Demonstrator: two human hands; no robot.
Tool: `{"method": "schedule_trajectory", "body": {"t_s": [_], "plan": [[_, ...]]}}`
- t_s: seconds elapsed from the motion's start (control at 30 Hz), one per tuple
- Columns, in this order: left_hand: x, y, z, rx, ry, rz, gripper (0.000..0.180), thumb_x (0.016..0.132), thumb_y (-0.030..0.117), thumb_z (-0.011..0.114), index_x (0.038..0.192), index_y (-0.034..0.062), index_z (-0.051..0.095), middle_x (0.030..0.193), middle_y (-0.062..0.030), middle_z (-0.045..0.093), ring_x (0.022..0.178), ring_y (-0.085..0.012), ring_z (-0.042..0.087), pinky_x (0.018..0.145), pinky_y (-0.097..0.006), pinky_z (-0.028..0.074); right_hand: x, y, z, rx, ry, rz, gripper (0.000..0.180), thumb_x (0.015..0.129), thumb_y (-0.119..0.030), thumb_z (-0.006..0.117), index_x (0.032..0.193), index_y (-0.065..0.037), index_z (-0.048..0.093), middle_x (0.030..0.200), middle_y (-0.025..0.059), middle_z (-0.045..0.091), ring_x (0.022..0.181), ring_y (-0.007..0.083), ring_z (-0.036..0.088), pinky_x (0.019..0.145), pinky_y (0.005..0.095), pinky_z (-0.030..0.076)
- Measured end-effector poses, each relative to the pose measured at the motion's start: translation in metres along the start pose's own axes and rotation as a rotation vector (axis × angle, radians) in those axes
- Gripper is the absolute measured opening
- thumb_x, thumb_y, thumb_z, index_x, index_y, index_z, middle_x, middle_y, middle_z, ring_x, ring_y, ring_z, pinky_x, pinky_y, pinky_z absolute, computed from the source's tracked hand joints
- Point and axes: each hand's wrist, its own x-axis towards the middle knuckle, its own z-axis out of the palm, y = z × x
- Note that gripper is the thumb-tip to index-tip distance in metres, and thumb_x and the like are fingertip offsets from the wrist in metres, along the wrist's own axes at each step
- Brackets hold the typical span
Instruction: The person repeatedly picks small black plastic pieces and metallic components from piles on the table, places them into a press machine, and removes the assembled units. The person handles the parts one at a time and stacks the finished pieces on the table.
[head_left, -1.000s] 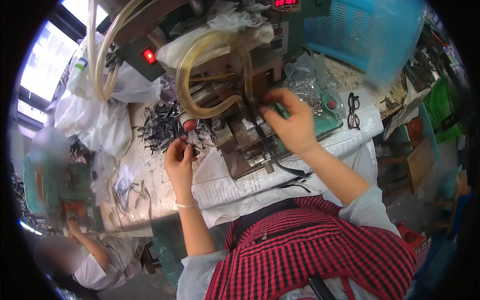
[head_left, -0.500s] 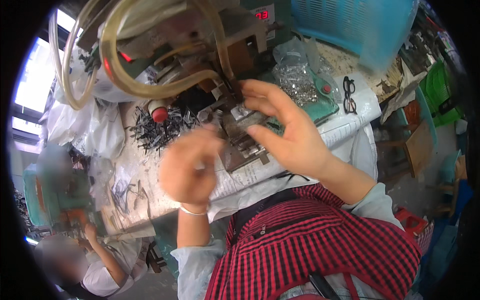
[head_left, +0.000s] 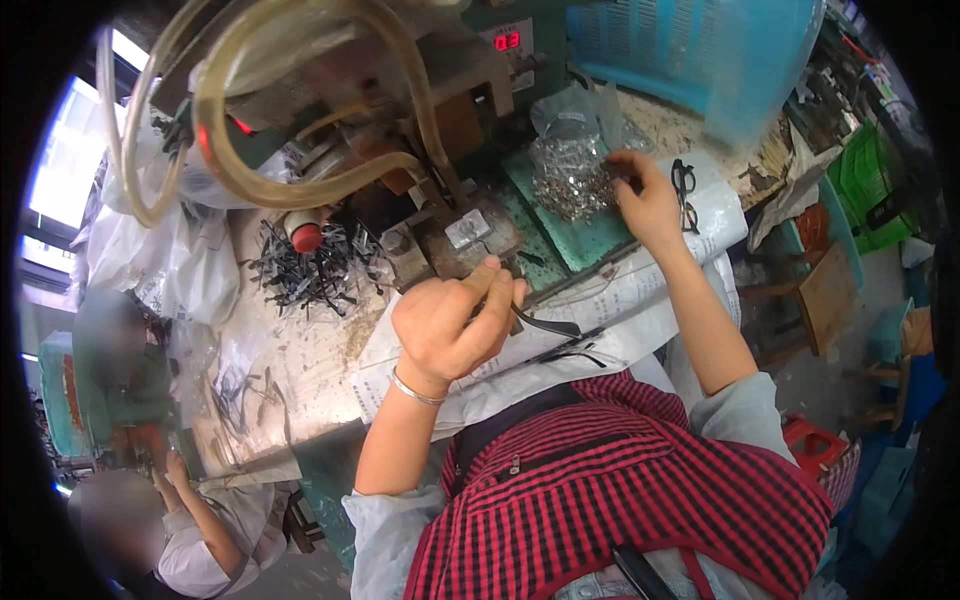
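Observation:
My left hand (head_left: pixel 455 322) is closed around a black eyeglass temple (head_left: pixel 548 325); its curved end sticks out to the right past my fingers, and the rest is hidden by the hand. The hand is just in front of the machine's metal fixture (head_left: pixel 468 230). My right hand (head_left: pixel 648 205) reaches over the right edge of a pile of small shiny metal parts (head_left: pixel 575 190) on a green surface. Its thumb and fingers are bent and apart, and I see nothing between them.
Looping yellowish hoses (head_left: pixel 205 130) hang from the machine at upper left. Beside a red button (head_left: pixel 306 237) lies a heap of dark temples (head_left: pixel 300 275). Eyeglasses (head_left: pixel 685 195) lie on paper at right, below a blue basket (head_left: pixel 650 50). Another person (head_left: pixel 205 540) sits at lower left.
My right hand has left the fixture and moved right to the metal parts. My left hand has moved right and slightly down, and the temple now shows in it. The red display reading has changed.

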Motion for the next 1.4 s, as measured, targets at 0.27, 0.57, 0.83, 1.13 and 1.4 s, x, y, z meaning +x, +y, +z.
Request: {"method": "schedule_trajectory", "body": {"t_s": [0.27, 0.57, 0.83, 1.13, 1.4], "plan": [[-0.012, 0.003, 0.002, -0.06, 0.093, -0.102, 0.022, 0.076, 0.012, 0.086, 0.094, 0.0092, 0.073, 0.095, -0.0085, 0.076, 0.059, -0.0146, 0.063, 0.048, -0.029, 0.046, -0.045, -0.008, 0.017, -0.506, -0.127, -0.149, 0.012, 0.081, -0.012, 0.077, 0.086, -0.004, 0.071, 0.091, 0.0138, 0.067, 0.095, 0.0347, 0.063, 0.081, 0.0438, 0.049], [-0.096, -0.026, -0.102, 0.362, 0.065, -0.588, 0.011, 0.083, 0.008, 0.078, 0.094, 0.0092, 0.075, 0.085, -0.0064, 0.07, 0.062, -0.0208, 0.064, 0.053, -0.034, 0.048, -0.043, -0.017, 0.007, -0.362, -0.131, 0.053, 0.01, 0.091, -0.004, 0.067, 0.101, -0.003, 0.069, 0.1, 0.0141, 0.072, 0.095, 0.0318, 0.07, 0.082, 0.0377, 0.053], [-0.213, -0.12, -0.101, 0.619, -0.76, -0.564, 0.006, 0.079, 0.007, 0.063, 0.083, 0.0108, 0.066, 0.093, -0.0085, 0.057, 0.087, -0.0288, 0.063, 0.071, -0.042, 0.051, -0.031, -0.048, 0.031, -0.343, 0.026, -0.347, 0.021, 0.091, 0.001, 0.064, 0.11, -0.003, 0.074, 0.096, 0.0126, 0.072, 0.092, 0.0332, 0.067, 0.084, 0.0397, 0.051], [-0.212, -0.175, -0.176, 0.736, -0.506, -0.907, 0.009, 0.087, 0.011, 0.066, 0.096, 0.0099, 0.067, 0.09, -0.0135, 0.069, 0.08, -0.0378, 0.067, 0.068, -0.047, 0.054, -0.049, -0.001, -0.012, -0.24, 0.128, -0.087, 0.012, 0.091, -0.003, 0.071, 0.103, -0.002, 0.075, 0.1, 0.009, 0.074, 0.091, 0.0206, 0.07, 0.085, 0.0325, 0.053], [-0.221, -0.14, -0.108, 0.508, -0.127, -0.918, 0.009, 0.093, 0.006, 0.068, 0.102, 0.0047, 0.07, 0.097, -0.0121, 0.071, 0.08, -0.0304, 0.068, 0.071, -0.037, 0.053, -0.068, -0.062, -0.011, 0.088, -0.065, -0.02, 0.014, 0.089, -0.004, 0.074, 0.103, -0.001, 0.074, 0.099, 0.0076, 0.074, 0.092, 0.0177, 0.069, 0.086, 0.0298, 0.051]]}}
